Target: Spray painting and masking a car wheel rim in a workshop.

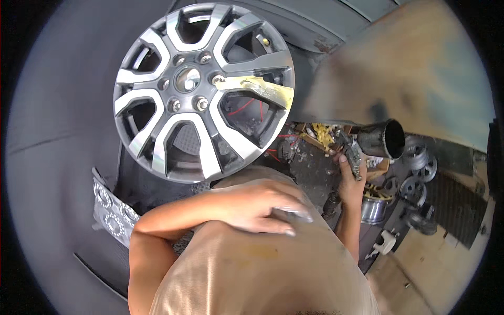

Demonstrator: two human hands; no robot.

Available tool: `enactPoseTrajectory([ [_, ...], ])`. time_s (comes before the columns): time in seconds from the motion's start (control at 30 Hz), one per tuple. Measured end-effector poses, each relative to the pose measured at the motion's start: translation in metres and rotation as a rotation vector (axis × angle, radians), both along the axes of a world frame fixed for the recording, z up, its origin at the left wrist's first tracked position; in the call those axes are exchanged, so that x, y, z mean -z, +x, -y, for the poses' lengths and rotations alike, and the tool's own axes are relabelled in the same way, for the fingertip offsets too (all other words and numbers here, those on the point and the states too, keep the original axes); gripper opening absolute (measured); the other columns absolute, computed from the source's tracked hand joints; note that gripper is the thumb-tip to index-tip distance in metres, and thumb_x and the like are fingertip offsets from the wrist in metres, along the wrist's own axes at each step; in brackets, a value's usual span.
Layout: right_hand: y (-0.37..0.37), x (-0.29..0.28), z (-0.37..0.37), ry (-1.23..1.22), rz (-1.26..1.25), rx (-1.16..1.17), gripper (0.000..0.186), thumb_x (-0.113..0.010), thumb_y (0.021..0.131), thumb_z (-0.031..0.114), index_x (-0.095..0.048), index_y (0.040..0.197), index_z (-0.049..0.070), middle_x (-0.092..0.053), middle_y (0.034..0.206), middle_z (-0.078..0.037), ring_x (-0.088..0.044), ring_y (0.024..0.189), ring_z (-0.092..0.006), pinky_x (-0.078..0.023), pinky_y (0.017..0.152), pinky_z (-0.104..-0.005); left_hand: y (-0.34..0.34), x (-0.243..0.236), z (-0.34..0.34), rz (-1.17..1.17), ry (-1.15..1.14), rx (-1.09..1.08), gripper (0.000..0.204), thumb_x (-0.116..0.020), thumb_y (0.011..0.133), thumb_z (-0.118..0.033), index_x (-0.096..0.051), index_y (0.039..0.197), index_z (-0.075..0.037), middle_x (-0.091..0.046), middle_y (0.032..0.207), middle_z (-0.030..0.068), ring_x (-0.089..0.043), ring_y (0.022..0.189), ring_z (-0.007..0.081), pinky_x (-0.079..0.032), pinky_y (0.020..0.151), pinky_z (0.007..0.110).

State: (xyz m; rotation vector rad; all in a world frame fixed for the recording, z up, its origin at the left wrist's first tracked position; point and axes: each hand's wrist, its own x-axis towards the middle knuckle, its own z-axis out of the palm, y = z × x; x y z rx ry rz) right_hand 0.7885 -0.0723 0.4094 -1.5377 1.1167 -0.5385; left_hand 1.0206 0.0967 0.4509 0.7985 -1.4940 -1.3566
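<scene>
Brown shirt [247, 275] cloth lies nearest, under the left hand [262, 206]. That hand's fingers are loose and a bit spread, with nothing seen in them. Out past them is a big silver wheel [205, 87]. It looks hard and heavy, so its round edge is best for two hands, away from the yellow patch [262, 88], which may smear. The right hand [350, 181] has its fingers wrapped around a spray gun [354, 159] by the handle, a good spot, since the dark cup [373, 142] just beyond may make it tippy.

Dark floor [314, 177], wheel rims [374, 211] at right
</scene>
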Motion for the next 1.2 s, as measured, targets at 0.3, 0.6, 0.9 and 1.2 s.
enactPoseTrajectory([
  [0.3, 0.042, -0.062, -0.065, 0.162, 0.128, 0.117, 0.042, -0.065, 0.097, 0.020, -0.059, 0.132, -0.002, -0.069, 0.091, -0.005, -0.062, 0.078, -0.0105, -0.048, 0.060, -0.0235, 0.157, -0.030, -0.008, 0.201, 0.069, -0.313, 0.103, -0.029, 0.092, -0.084, -0.066, 0.122, 0.008, -0.070, 0.123, 0.0210, -0.066, 0.116, 0.0337, -0.049, 0.102, 0.043],
  [0.6, 0.061, -0.076, -0.090, 0.220, 0.186, -0.022, 0.054, -0.067, 0.098, 0.026, -0.052, 0.141, -0.003, -0.067, 0.089, -0.004, -0.054, 0.067, -0.0047, -0.043, 0.056, -0.0197, 0.185, 0.023, 0.119, 0.026, 0.227, -0.061, 0.083, -0.020, 0.107, -0.061, -0.053, 0.139, 0.008, -0.062, 0.136, 0.0235, -0.058, 0.130, 0.0316, -0.040, 0.115, 0.040],
  [0.9, 0.076, -0.071, -0.096, 0.234, 0.230, 0.030, 0.050, -0.068, 0.098, 0.024, -0.054, 0.140, -0.001, -0.065, 0.088, -0.002, -0.052, 0.067, -0.0047, -0.042, 0.057, -0.0204, 0.171, 0.067, 0.157, -0.024, 0.290, 0.104, 0.081, -0.021, 0.107, -0.060, -0.050, 0.141, 0.007, -0.060, 0.138, 0.0223, -0.057, 0.131, 0.0287, -0.040, 0.115, 0.039],
  [1.2, 0.090, -0.077, -0.086, 0.316, 0.204, 0.062, 0.050, -0.069, 0.098, 0.025, -0.056, 0.138, -0.001, -0.066, 0.091, -0.002, -0.056, 0.072, -0.0059, -0.045, 0.061, -0.0216, 0.177, 0.075, 0.174, -0.086, 0.272, 0.168, 0.085, -0.019, 0.106, -0.062, -0.048, 0.141, 0.010, -0.058, 0.139, 0.0243, -0.054, 0.135, 0.0310, -0.036, 0.119, 0.040],
])
